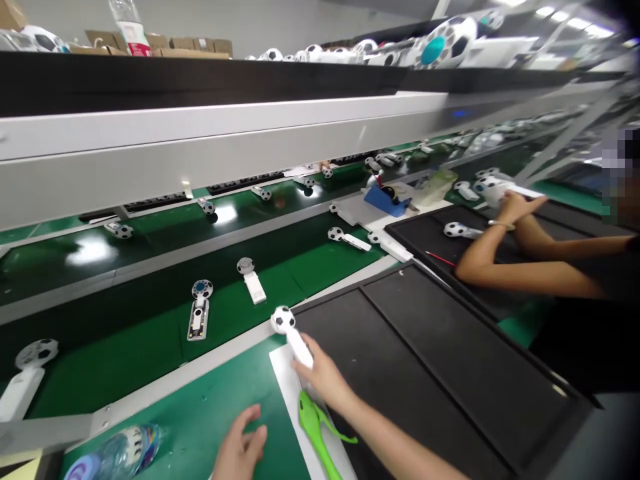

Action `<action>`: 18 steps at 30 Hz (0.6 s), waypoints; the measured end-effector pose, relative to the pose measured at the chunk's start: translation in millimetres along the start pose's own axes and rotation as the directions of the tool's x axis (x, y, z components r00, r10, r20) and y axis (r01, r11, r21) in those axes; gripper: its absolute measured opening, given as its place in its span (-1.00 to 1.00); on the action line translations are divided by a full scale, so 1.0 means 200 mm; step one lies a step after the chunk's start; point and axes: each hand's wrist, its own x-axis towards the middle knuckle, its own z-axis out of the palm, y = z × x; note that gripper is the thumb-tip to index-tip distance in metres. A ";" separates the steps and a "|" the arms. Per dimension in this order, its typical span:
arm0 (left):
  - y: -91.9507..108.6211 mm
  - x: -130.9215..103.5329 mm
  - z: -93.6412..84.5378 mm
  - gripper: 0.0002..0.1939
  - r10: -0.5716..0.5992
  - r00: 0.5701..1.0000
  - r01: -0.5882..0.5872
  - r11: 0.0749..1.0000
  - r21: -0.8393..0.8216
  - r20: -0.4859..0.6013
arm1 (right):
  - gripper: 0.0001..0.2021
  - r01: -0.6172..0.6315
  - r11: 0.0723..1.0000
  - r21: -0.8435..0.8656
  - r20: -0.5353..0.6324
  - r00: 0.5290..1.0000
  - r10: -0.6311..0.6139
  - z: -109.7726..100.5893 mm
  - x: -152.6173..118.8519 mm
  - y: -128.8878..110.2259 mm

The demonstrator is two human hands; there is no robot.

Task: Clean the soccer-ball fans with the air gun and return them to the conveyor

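Note:
My right hand [323, 377] grips a white handheld fan [300, 348] by its handle. The fan's round head has a black-and-white football pattern and points away from me, over the edge of the green conveyor belt. My left hand [241, 445] is lower and to the left, above the green tabletop [200, 407]; its fingers are slightly curled and apart, with nothing in them. Under my right wrist a bright green tool [314, 427] with two arms lies on a white strip [284, 373]; its exact kind is unclear.
Several similar fans ride the green belt [165, 333], one fan [199, 319] with its handle's inside exposed. A black tray [400, 360] lies at my right; a clear bottle [117, 453] at lower left. A co-worker's hands [517, 207] work at far right. A white beam [225, 147] crosses overhead.

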 end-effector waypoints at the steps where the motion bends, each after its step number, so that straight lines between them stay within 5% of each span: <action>1: 0.06 0.05 -0.04 -0.20 0.016 0.999 -0.015 0.998 0.058 -0.030 | -0.40 0.011 0.999 -0.050 -0.047 0.999 -0.013 -0.05 0.15 -0.02; 4: 0.24 0.20 -0.19 -0.29 0.122 0.972 -0.057 0.952 0.302 -0.199 | -0.43 0.034 0.980 -0.195 -0.137 0.989 -0.061 -0.18 0.55 -0.10; 7: 0.40 0.36 -0.31 -0.38 0.292 0.876 -0.034 0.832 0.554 -0.384 | -0.38 0.083 0.938 -0.336 -0.185 0.971 -0.152 -0.23 0.78 -0.15; 11: 0.57 0.58 -0.35 -0.34 0.382 0.772 0.060 0.753 0.656 -0.508 | -0.42 0.222 0.862 -0.455 -0.093 0.951 -0.294 -0.18 0.83 -0.18; 14: 0.65 0.74 -0.32 -0.28 0.380 0.769 0.075 0.745 0.662 -0.515 | -0.49 0.291 0.815 -0.501 0.005 0.943 -0.333 -0.06 0.82 -0.20; 18: 0.70 0.87 -0.31 -0.36 0.315 0.793 0.079 0.795 0.602 -0.521 | -0.42 0.214 0.800 -0.561 0.000 0.966 -0.259 0.12 0.90 -0.24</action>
